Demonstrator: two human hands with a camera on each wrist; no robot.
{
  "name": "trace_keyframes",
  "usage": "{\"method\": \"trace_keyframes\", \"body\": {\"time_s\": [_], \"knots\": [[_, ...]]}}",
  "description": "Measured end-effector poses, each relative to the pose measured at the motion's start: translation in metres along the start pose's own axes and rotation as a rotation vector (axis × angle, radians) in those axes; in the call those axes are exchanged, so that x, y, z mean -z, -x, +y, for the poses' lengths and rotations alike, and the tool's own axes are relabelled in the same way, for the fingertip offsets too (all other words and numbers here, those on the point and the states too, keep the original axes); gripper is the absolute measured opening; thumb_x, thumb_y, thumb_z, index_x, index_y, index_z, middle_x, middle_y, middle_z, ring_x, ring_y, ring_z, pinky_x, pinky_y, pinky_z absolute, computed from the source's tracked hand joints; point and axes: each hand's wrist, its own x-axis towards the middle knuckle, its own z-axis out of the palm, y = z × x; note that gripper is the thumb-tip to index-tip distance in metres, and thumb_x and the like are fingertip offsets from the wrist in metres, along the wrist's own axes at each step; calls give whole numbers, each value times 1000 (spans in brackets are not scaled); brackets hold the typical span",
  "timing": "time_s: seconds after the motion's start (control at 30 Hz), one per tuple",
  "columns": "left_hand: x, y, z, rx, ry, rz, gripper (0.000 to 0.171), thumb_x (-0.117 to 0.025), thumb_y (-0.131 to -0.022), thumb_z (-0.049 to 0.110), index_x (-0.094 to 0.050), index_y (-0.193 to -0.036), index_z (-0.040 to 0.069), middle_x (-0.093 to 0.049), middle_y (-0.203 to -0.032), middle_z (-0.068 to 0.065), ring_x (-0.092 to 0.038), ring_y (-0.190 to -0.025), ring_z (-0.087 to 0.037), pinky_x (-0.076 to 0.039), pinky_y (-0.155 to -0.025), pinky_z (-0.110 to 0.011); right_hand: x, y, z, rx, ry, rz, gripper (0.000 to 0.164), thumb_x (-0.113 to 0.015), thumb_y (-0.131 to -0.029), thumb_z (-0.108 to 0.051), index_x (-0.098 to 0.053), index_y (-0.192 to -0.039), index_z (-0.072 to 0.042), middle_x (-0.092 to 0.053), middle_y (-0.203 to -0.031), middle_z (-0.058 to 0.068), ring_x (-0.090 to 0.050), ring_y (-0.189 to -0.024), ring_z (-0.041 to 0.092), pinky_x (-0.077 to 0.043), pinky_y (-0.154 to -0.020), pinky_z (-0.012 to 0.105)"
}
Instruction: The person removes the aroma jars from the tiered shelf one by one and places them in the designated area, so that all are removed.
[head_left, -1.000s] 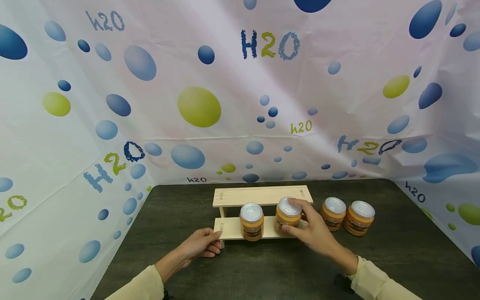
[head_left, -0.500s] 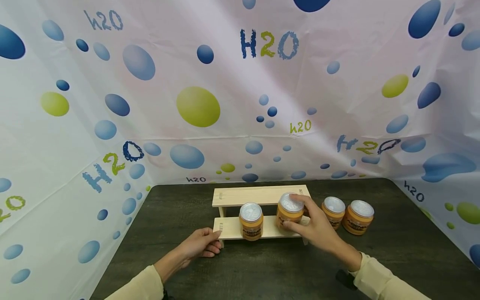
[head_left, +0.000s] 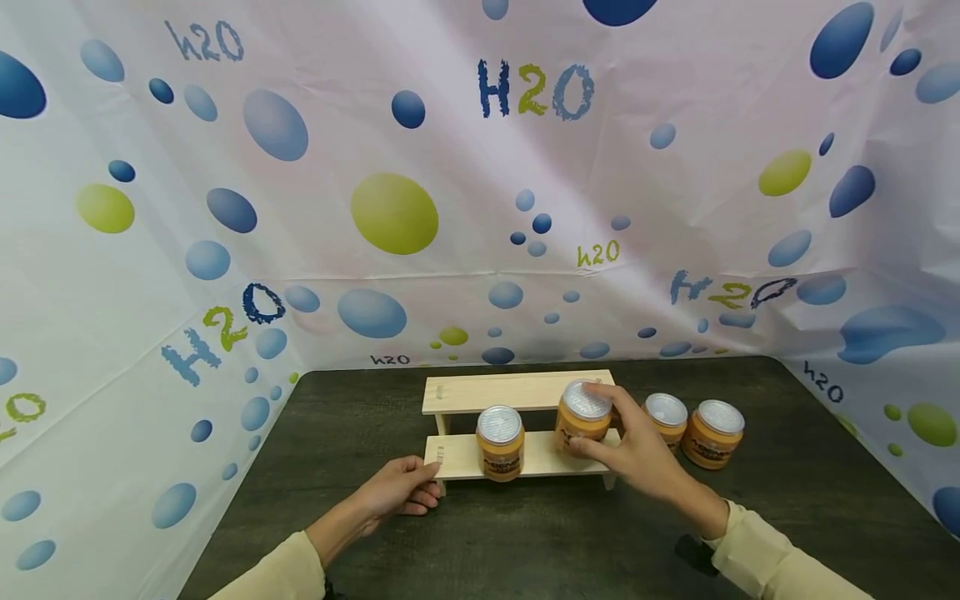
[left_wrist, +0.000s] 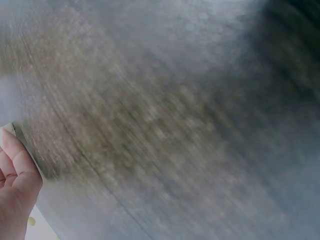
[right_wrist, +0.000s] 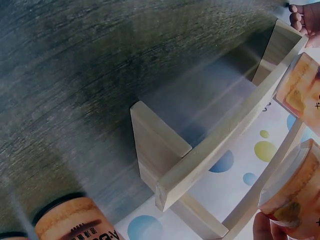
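Note:
My right hand (head_left: 637,454) grips an orange jar with a silvery lid (head_left: 583,417), thumb at the front and fingers round the lid's right side. In the right wrist view this held jar (right_wrist: 295,200) is raised off the lower board, with fingertips (right_wrist: 265,227) against it. A two-step wooden rack (head_left: 457,458) stands below. On its lower step sits a second orange jar (head_left: 501,450), left of the held one. At the rack's left end my left hand (head_left: 397,492) pinches the lower board, thumb on top. The left wrist view catches only this hand (left_wrist: 17,175) at its edge.
Two more orange jars, a nearer one (head_left: 712,437) and one partly behind my right hand (head_left: 667,412), stand on the dark wood-grain table (head_left: 480,542) to the right. A white printed sheet (head_left: 465,167) hangs behind and at both sides.
My right hand has raised the jar slightly up and to the right, off the lower step. My left hand keeps its place on the board. The head view has shifted slightly.

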Motion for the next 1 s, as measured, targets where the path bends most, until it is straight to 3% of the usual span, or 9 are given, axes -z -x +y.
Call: {"method": "trace_keyframes", "body": {"time_s": [0.83,1.0], "knots": [[1,2,1,-3,-11,-1,35,-53,-104,42,-56,-99,7,-66,-91,-2,-65,-76,-11,-58,-72,-28,7,0,2,-2,42,10,74,-83,-83,-12,-43,-145,-10,-56,-133,14,-60,-108,6,-57,-83,34],[1,2,1,-3,-7,-3,35,-54,-104,43,-56,-98,8,-66,-91,-1,-65,-76,-10,-58,-72,-27,10,1,3,16,60,19,75,-84,-83,-10,-43,-145,-9,-56,-132,16,-60,-104,5,-55,-77,29]]}}
